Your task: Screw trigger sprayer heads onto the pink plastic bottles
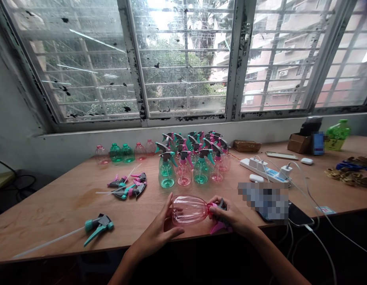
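Note:
A clear pink spray bottle (pixel 189 209) lies sideways between my hands above the table's front edge, its base to the left. My right hand (pixel 226 215) is closed around its grey and pink spray head (pixel 222 204) at the neck; the pink trigger (pixel 218 227) hangs below. My left hand (pixel 159 231) curves around the base, thumb along the lower side and fingers at the far side, partly hidden by the bottle. Left of it, a teal and grey spray head (pixel 99 228) with a long tube rests on the table.
Several assembled spray bottles (pixel 201 170) stand behind my hands. Loose spray heads (pixel 128 186) lie in a pile to the left, below a row of headless bottles (pixel 127 153). At right are a power strip (pixel 265 171), cables and a phone (pixel 300 213). The wooden table (pixel 53 213) ends before me.

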A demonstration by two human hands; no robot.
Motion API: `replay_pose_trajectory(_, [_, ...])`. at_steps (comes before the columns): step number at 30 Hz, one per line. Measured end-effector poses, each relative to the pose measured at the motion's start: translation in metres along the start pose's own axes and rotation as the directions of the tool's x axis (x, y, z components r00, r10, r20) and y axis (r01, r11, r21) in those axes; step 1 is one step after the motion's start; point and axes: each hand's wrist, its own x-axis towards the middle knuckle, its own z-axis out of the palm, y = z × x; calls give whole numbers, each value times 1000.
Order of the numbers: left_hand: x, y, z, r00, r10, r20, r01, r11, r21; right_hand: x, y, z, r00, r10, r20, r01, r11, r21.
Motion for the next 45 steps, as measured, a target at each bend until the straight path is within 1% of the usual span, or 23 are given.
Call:
replay_pose_trajectory(5, [1, -2, -2, 1000, -5, 26, 6, 1000, -21, -1, -1, 1, 1000, 3, -5, -3, 1000, 1])
replay_pose_trajectory(11, [1, -1, 0, 999, 31, 10, -31, 999, 41, 1, 3, -1, 1000, -7, 6, 7, 1000, -9])
replay_pose_trajectory(19, [0, -4, -2, 1000, -9, 8, 9, 1000, 0, 1, -1, 1, 1000, -6, 5, 6, 1000, -11])
replay_pose_trajectory(22, [2, -6, -3, 1000, 10, 21, -10, 1000, 13, 0, -3, 2, 1000, -6, 2, 6, 1000, -27])
replay_pose_trajectory(26, [3, -6, -2, 999, 50, 5, -50, 998, 27, 0, -3, 2, 1000, -6, 5, 6, 999, -41])
replay_pose_trajectory(30, [1, -3, 0, 1000, 21, -9, -21, 999, 32, 0, -2, 1, 1000, 0, -1, 0, 999, -53])
replay_pose_trajectory(35, [1, -2, 0, 1000, 0, -21, 0, 1000, -9, 1, 0, 1, 1000, 1, -6, -1, 998, -56])
replay_pose_trajectory(38, [3, -3, -1, 1000, 12, -5, -12, 1000, 16, 1, 0, 1, 1000, -2, 0, 2, 999, -51])
replay_pose_trajectory(42, [3, -3, -1, 999, 28, -24, -27, 997, 71, 0, -2, 1, 1000, 3, -8, -4, 999, -54])
replay_pose_trajectory(45, [2, 0, 1, 999, 24, -22, -22, 997, 72, -1, -4, 3, 1000, 9, -10, -9, 999, -49])
